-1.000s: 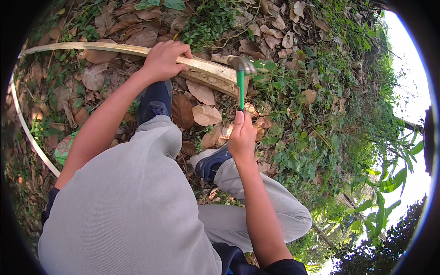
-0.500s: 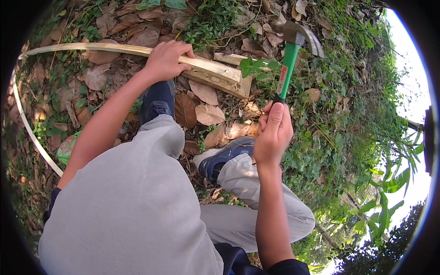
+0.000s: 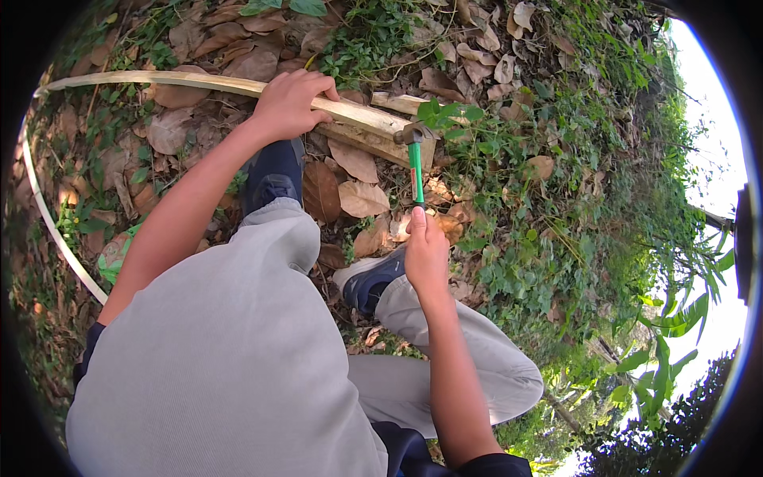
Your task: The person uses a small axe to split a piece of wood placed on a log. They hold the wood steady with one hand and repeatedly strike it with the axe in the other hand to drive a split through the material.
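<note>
My right hand (image 3: 428,248) is closed round the dark grip of a claw hammer (image 3: 416,163) with a green handle. The hammer's head is down at the right end of a long wooden strip (image 3: 373,118); whether a nail is under it I cannot make out. My left hand (image 3: 292,103) wraps over that strip further left, fingers on its far side and thumb on the near side, pressing it against a wooden block (image 3: 429,153) beneath. The strip runs far off to the left.
Dry leaves (image 3: 364,199) and green plants (image 3: 509,270) cover the ground. Another wooden piece (image 3: 397,102) lies just beyond the strip. My shoes (image 3: 274,179) stand close to the wood. At the left a second pale strip (image 3: 49,215) curves towards me.
The hammer has swung down and to the left, from raised in the air to the strip's right end. My left hand and the strip have stayed in place.
</note>
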`<state>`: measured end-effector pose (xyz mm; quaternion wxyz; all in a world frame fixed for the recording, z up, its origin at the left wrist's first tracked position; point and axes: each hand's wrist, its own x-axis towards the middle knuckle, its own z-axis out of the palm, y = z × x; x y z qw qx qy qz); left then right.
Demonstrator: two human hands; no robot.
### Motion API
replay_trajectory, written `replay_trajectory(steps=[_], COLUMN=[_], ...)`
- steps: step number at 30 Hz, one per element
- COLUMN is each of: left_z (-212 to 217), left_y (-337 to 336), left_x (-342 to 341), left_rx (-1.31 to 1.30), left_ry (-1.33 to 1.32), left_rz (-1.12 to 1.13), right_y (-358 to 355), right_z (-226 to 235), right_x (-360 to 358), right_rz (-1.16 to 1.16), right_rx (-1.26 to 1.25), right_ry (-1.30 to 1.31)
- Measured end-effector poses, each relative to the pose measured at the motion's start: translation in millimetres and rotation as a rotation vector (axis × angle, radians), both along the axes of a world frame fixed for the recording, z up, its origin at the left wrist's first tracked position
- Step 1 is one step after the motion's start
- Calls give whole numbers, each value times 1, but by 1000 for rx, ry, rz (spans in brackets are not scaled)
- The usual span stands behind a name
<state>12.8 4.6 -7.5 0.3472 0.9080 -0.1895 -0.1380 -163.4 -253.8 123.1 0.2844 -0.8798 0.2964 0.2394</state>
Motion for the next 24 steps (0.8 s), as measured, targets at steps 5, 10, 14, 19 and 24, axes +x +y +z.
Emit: replay_trajectory(steps=[5, 10, 14, 19, 24], left_z=[0, 3, 4, 3, 4], left_y=[-1, -2, -2, -2, -1], left_x=[3, 1, 2, 3, 2], left_rx=[-8, -14, -27, -28, -20], left_ry=[37, 15, -1, 27, 32], left_rz=[-8, 6, -1, -14, -14], right_y=[1, 14, 20, 31, 28], right_z=[52, 80, 42, -2, 39], right_x=[40, 66, 48, 20, 48], right_rz=[28, -46, 99, 201, -4], right_rx=[32, 180, 128, -116, 138], right_ry=[-115, -462, -546, -14, 54])
